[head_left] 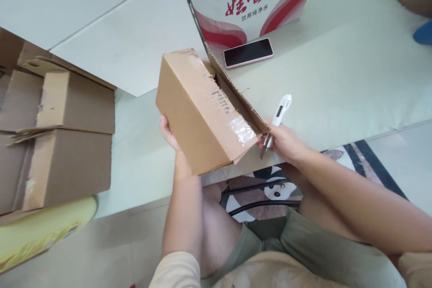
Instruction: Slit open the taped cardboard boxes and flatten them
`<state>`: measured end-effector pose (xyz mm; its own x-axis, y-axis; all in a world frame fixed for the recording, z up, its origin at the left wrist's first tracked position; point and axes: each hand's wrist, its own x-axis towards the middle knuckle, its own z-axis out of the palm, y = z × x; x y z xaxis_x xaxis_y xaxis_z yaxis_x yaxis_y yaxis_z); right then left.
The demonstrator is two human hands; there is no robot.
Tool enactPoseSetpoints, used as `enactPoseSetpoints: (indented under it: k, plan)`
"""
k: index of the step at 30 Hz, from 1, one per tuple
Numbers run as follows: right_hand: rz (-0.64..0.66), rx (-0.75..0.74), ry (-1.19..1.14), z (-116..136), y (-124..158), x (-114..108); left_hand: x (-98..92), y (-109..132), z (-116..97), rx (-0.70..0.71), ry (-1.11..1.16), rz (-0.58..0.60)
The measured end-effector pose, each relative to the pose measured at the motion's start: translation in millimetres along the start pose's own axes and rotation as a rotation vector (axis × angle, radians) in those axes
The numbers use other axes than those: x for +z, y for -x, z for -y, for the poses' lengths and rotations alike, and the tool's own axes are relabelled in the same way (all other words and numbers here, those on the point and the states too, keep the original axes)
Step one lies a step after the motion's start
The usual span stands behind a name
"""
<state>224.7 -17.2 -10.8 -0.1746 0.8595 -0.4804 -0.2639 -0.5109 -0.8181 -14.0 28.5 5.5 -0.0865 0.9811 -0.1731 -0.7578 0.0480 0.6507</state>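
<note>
A brown cardboard box (194,112) is tilted in front of me, with torn paper and shiny tape along its upper face and one flap lifted on the right. My left hand (169,132) grips its left side; most of the fingers are hidden behind and under the box. My right hand (278,139) is closed around a white utility knife (281,107), whose blade points down toward me. Some fingers of that hand touch the near right corner of the raised flap. The inside of the box is mostly hidden.
On the pale table (337,76), a phone (249,53) lies before a white and red carton (249,4). Several opened cardboard boxes (81,166) are stacked at the left, above a yellow package (50,229). A white panel (128,45) stands at the upper left. A blue object (423,33) shows at the right.
</note>
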Motion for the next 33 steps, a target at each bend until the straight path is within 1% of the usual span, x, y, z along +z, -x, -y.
enactPoseSetpoints:
  k: [4, 8, 10, 11, 13, 16, 19, 21, 24, 26, 29, 31, 33]
  plan:
    - [0.062, -0.034, 0.133, -1, 1, 3, -0.1, 2, 2, 0.036, -0.064, -0.033]
    - [0.220, -0.048, 0.258, 3, 7, 5, -4.0, 4, 1, 0.085, -0.166, -0.052]
    - [0.294, -0.070, 0.270, 3, 9, 6, -4.8, 4, 0, 0.109, -0.176, -0.051]
    - [0.309, -0.088, 0.248, 3, 9, 7, -4.8, 4, -1, 0.113, -0.177, -0.046]
    - [0.294, -0.117, 0.181, 2, 9, 9, -3.9, 5, -2, 0.118, -0.184, -0.037]
    - [0.204, -0.163, 0.098, -2, 6, 11, -2.3, 5, -4, 0.133, -0.190, -0.032]
    - [0.126, -0.238, 0.015, -4, 4, 10, -2.6, 6, -7, 0.088, -0.192, -0.024]
    - [0.117, -0.281, -0.043, -5, 4, 8, -4.7, 6, -9, 0.045, -0.201, -0.020]
    - [0.143, -0.368, -0.085, -5, 5, 4, -9.3, 5, -12, -0.004, -0.212, -0.037]
    - [0.164, -0.435, -0.052, -5, 6, 2, -11.9, 5, -13, -0.028, -0.213, -0.057]
    - [0.175, -0.514, 0.117, -5, 5, 0, -12.7, 4, -13, -0.022, -0.224, -0.083]
    - [0.157, -0.539, 0.223, -5, 5, -1, -11.4, 4, -12, -0.005, -0.238, -0.096]
    - [0.138, -0.538, 0.262, -4, 6, -1, -9.7, 5, -11, -0.001, -0.245, -0.097]
